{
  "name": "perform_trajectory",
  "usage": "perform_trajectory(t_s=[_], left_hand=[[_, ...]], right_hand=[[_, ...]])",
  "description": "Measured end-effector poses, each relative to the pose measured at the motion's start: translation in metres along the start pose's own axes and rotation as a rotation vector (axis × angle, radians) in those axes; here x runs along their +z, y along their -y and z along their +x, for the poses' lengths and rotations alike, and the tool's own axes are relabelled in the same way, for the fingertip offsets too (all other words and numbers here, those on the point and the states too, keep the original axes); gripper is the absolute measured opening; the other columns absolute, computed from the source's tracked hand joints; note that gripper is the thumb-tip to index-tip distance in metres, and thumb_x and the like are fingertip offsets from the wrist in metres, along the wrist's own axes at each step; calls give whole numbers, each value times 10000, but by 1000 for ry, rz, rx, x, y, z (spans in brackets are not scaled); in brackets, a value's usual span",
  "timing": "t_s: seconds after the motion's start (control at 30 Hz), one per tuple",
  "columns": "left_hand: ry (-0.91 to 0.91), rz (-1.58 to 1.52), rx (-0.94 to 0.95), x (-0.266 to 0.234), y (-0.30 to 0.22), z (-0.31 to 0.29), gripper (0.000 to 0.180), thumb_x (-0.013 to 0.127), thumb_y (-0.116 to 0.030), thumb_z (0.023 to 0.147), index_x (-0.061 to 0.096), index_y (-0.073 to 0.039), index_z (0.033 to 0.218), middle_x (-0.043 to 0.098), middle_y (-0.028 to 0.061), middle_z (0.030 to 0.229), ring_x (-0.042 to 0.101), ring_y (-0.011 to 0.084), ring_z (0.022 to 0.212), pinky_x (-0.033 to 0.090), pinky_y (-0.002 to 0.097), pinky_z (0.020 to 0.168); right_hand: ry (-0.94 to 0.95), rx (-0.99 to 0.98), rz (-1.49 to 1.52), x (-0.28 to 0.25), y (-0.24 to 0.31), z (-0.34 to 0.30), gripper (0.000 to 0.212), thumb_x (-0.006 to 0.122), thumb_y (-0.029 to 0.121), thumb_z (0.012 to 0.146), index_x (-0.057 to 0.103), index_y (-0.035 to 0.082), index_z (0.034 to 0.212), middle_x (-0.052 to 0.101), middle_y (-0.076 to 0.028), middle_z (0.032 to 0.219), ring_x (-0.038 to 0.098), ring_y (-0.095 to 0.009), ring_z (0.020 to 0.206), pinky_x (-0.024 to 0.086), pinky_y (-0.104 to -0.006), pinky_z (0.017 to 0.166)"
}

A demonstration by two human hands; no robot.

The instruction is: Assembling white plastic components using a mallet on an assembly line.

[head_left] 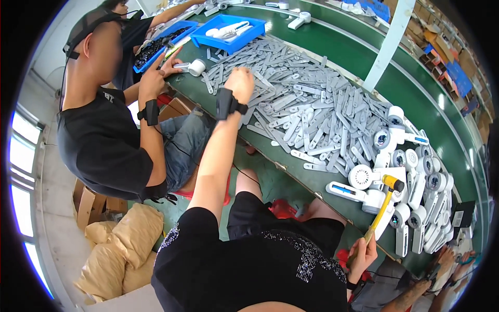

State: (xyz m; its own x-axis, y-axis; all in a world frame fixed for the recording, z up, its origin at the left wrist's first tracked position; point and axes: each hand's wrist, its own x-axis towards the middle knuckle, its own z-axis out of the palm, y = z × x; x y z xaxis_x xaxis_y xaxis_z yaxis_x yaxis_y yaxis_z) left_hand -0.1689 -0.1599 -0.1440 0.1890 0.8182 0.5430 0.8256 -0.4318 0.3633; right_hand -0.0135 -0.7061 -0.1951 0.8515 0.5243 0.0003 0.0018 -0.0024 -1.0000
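Fingertips of the left hand [240, 85] are obscured; whether anything is gripped cannot be told. The handle end of the yellow hammer [382, 210] is concealed within the right hand [362, 255]. Black pieces [157, 49] in the narrow blue tray [180, 24] are too small to be identified. The farther co-worker [136, 37] is partly hidden by the nearer co-worker [99, 140].

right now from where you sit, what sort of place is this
Most likely a factory assembly workshop: a big heap of matching grey plastic parts covers the long green bench, many similar white handled devices crowd nearby, and a co-worker sits alongside.
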Motion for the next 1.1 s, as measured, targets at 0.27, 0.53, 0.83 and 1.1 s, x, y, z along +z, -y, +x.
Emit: perform_trajectory(t_s=[0.27,0.53,0.83,1.1], left_hand=[[297,-97,-145,34,28,47,308,732,-339,728,741,-79,893,708,156,901,676,302,872,523,399,775],[264,-129,-129,54,36,71,255,796,-288,670,752,-84,816,723,116,813,696,244,790,527,354,741],[321,45,42,66,49,93,335,730,-394,734,756,-97,888,707,172,867,680,316,885,520,399,785],[-97,-444,294,-13,-53,8,217,533,-228,947,629,-38,988,665,169,880,632,346,799,490,398,721]], right_hand=[[-41,15,22,4,6,23,411,531,69,937,478,-50,1327,510,-7,630,418,-50,438,319,-190,389],[-32,-4,-27,3,6,22,414,533,67,940,479,-38,1336,511,-3,651,430,-47,460,331,-182,406],[-33,19,40,3,16,14,433,549,34,929,475,-27,1350,529,3,687,449,-50,505,343,-185,446],[-51,-22,12,-5,19,-16,461,530,82,938,436,-59,1366,528,-24,674,441,-64,476,338,-192,433]])
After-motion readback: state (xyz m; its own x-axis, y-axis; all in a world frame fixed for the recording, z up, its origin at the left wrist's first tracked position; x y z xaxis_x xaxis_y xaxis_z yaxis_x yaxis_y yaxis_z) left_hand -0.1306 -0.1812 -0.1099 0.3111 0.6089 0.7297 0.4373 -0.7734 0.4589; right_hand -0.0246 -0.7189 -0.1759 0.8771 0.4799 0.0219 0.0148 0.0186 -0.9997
